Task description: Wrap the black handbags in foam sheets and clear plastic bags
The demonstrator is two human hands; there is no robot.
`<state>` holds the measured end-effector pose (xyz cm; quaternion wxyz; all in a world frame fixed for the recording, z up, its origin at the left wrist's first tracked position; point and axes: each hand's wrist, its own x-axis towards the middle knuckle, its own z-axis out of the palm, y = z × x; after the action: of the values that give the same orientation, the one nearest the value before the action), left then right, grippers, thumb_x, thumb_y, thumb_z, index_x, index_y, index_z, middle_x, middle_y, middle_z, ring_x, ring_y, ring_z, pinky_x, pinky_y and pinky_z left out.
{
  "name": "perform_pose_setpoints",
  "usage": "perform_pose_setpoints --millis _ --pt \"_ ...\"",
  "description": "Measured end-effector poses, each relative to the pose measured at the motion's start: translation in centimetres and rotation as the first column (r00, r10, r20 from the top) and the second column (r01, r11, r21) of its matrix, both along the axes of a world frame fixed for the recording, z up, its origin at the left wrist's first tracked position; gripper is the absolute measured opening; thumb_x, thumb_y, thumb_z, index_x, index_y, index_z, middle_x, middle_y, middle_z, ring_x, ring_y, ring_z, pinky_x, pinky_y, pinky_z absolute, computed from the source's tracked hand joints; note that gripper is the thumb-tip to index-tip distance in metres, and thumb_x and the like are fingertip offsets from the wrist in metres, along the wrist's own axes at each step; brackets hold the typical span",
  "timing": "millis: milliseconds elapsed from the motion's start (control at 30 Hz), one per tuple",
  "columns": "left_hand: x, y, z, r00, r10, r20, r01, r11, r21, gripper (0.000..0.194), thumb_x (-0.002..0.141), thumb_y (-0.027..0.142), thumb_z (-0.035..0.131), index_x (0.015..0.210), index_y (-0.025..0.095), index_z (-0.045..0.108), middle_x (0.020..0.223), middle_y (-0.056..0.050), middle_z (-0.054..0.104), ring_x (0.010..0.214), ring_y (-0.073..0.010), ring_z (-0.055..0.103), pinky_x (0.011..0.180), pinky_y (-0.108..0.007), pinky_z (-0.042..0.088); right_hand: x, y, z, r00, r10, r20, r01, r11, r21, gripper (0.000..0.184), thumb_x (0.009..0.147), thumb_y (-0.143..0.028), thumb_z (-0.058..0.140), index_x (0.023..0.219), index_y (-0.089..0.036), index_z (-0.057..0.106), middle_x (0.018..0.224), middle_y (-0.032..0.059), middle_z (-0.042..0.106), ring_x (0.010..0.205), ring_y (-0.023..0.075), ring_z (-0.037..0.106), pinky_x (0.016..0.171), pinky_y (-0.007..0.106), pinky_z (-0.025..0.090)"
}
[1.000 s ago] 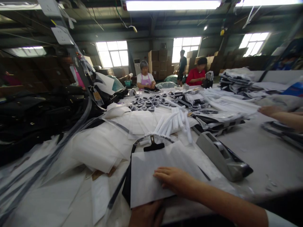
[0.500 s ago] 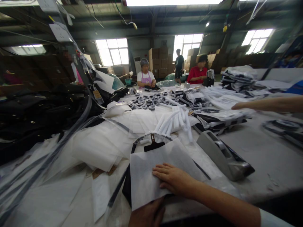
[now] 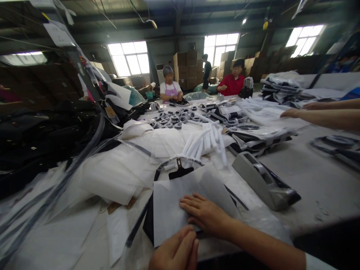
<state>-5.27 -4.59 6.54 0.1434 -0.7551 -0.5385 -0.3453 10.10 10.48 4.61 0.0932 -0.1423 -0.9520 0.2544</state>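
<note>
A white paper-like sheet (image 3: pixel 174 202) lies over a black bag (image 3: pixel 148 221) at the front of the table. The bag's handle (image 3: pixel 165 163), partly in clear wrap, and a black tab with a metal fitting (image 3: pixel 180 170) show beyond the sheet. My right hand (image 3: pixel 206 215) rests flat on the sheet, fingers stretched out. Close to the sheet's lower edge, my left hand (image 3: pixel 174 251) is closed with its fingers pressed together; whatever is between them, if anything, is hidden. A grey tape dispenser (image 3: pixel 258 180) stands to the right.
Loose white sheets (image 3: pixel 112 172) cover the left side. White wrapped strips (image 3: pixel 202 142) and several wrapped rings (image 3: pixel 174 118) lie farther back. Black bags (image 3: pixel 28 135) are heaped at far left. A co-worker's arms (image 3: pixel 323 114) reach in from the right; other people work across the table.
My left hand has come up from beneath the sheet's lower edge, its fingers now together above it. My right hand stays flat. A second co-worker's arm has appeared at right.
</note>
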Motion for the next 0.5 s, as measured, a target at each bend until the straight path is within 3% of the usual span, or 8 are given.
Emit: perform_pose_setpoints --millis 67,133,233,300,400,500 --pt "-0.3 2.0 0.3 0.999 0.0 0.042 0.006 0.991 -0.133 0.036 0.094 0.014 0.051 0.129 0.016 0.056 0.125 -0.009 0.069 0.115 -0.0175 0.065 0.098 -0.025 0.053 0.0 0.0 -0.4 1.0 -0.009 -0.03 0.009 1.0 -0.013 0.048 0.098 -0.029 0.052 0.144 -0.019 0.046 0.147 0.0114 0.051 0.14 0.026 0.041 0.119 0.05 0.029" --pt "-1.2 3.6 -0.8 0.997 -0.007 0.076 0.026 0.967 -0.252 0.044 0.095 0.012 0.046 0.138 0.018 0.049 0.137 -0.009 0.061 0.125 -0.0185 0.058 0.103 -0.031 0.05 0.3 0.2 -0.8 0.996 -0.041 -0.083 0.037 0.998 -0.044 0.048 0.096 -0.03 0.056 0.141 -0.017 0.05 0.144 0.0136 0.054 0.139 0.0263 0.043 0.118 0.049 0.031" --pt "-2.7 4.5 -3.2 0.987 -0.027 0.161 0.082 0.935 -0.344 0.048 0.095 0.016 0.051 0.142 0.023 0.044 0.139 -0.006 0.059 0.127 -0.0184 0.056 0.104 -0.034 0.05 0.9 0.5 -1.6 0.969 -0.127 -0.214 0.104 0.988 -0.115 0.047 0.09 -0.035 0.066 0.132 -0.014 0.057 0.139 0.0171 0.058 0.135 0.0276 0.047 0.113 0.045 0.04" --pt "-3.2 4.3 -4.4 0.982 -0.021 0.19 0.087 0.933 -0.349 0.046 0.095 0.02 0.055 0.14 0.025 0.046 0.137 -0.005 0.061 0.126 -0.0197 0.057 0.105 -0.037 0.049 1.3 0.7 -2.0 0.935 -0.188 -0.302 0.146 0.977 -0.155 0.035 0.09 -0.034 0.067 0.119 -0.016 0.064 0.131 0.0161 0.062 0.13 0.0272 0.052 0.109 0.041 0.046" --pt "-3.2 3.8 -4.8 0.978 -0.021 0.207 0.098 0.924 -0.371 0.039 0.096 0.022 0.054 0.134 0.027 0.052 0.136 -0.004 0.061 0.125 -0.0206 0.058 0.107 -0.04 0.048 1.6 0.8 -2.4 0.898 -0.212 -0.385 0.167 0.975 -0.146 0.02 0.093 -0.032 0.062 0.107 -0.019 0.068 0.119 0.0129 0.066 0.119 0.0246 0.059 0.102 0.037 0.05" --pt "-3.0 3.7 -4.6 0.974 -0.008 0.227 0.099 0.915 -0.391 0.037 0.096 0.021 0.054 0.132 0.027 0.055 0.136 -0.004 0.062 0.125 -0.0205 0.058 0.108 -0.04 0.048 1.5 0.7 -2.4 0.894 -0.18 -0.411 0.157 0.984 -0.089 0.02 0.096 -0.031 0.058 0.108 -0.02 0.069 0.109 0.0111 0.067 0.107 0.0224 0.063 0.095 0.035 0.053"
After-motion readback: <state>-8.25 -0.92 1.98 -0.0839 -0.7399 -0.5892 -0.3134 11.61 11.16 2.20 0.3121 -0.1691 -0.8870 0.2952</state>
